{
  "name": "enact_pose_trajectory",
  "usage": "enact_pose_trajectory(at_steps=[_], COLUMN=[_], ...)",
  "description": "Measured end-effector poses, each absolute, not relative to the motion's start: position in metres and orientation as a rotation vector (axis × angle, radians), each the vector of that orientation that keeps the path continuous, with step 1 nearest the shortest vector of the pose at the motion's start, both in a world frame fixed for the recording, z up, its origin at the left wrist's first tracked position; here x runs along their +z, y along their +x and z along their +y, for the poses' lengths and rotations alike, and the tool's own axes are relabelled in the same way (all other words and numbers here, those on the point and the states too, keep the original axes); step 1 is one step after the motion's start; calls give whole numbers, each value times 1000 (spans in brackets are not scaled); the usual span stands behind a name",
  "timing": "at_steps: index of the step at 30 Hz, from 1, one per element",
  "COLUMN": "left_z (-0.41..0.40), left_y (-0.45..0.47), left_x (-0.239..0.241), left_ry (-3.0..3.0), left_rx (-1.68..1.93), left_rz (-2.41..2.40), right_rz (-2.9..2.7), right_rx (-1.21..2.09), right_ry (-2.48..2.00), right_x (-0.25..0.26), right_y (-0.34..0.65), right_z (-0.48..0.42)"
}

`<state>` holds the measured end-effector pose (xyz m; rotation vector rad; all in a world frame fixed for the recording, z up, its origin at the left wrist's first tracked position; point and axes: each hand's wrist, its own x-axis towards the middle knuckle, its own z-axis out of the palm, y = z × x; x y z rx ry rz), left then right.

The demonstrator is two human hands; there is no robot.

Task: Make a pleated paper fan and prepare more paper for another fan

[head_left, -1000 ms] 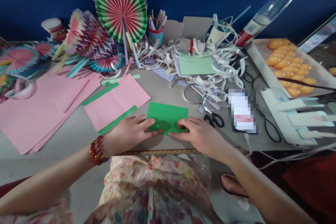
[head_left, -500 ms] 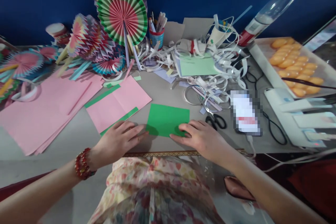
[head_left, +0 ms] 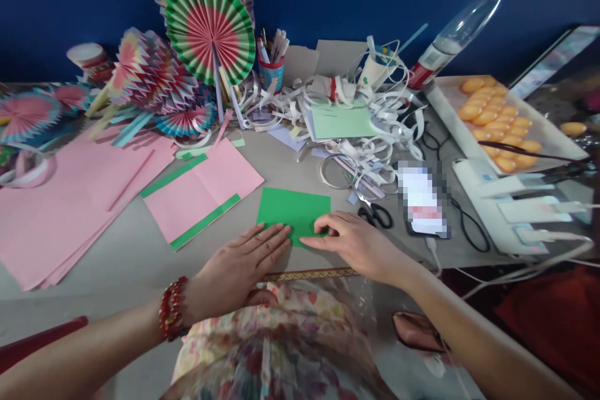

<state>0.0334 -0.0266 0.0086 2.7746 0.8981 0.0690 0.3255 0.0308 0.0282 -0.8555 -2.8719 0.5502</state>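
A folded green paper [head_left: 294, 209] lies on the grey table [head_left: 140, 250] near its front edge. My left hand [head_left: 239, 269] lies flat with stretched fingers, the fingertips pressing the paper's near left corner. My right hand [head_left: 359, 244] rests on the paper's near right part, fingers bent and pressing down on the fold. A red bead bracelet [head_left: 171, 309] is on my left wrist.
Pink sheets [head_left: 70, 194] with green strips lie left. Paper fans [head_left: 206, 19] stand at the back by a pen cup [head_left: 270, 69] and white paper strips [head_left: 370, 137]. Scissors [head_left: 375, 215], a phone [head_left: 422, 200], cables, a bottle [head_left: 457, 28] and a tray of orange pieces [head_left: 497, 119] lie right.
My left hand slid off the paper to the left, then came back flat onto its near left corner. My right hand stayed on the near right edge.
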Motion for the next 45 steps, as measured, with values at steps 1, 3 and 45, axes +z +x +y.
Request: enact_pose_trajectory(at_steps=[1, 3, 45], left_z=[-26, -26, -55], left_y=[32, 31, -9], left_x=[8, 8, 14], left_ry=[2774, 2774, 2849], left_rx=[65, 51, 161], left_rz=[890, 878, 1163], right_rz=[-2882, -2908, -2626], right_rx=[559, 533, 64], right_ry=[-859, -865, -1108], right_x=[29, 30, 5], right_y=[326, 325, 315], right_z=[31, 31, -11])
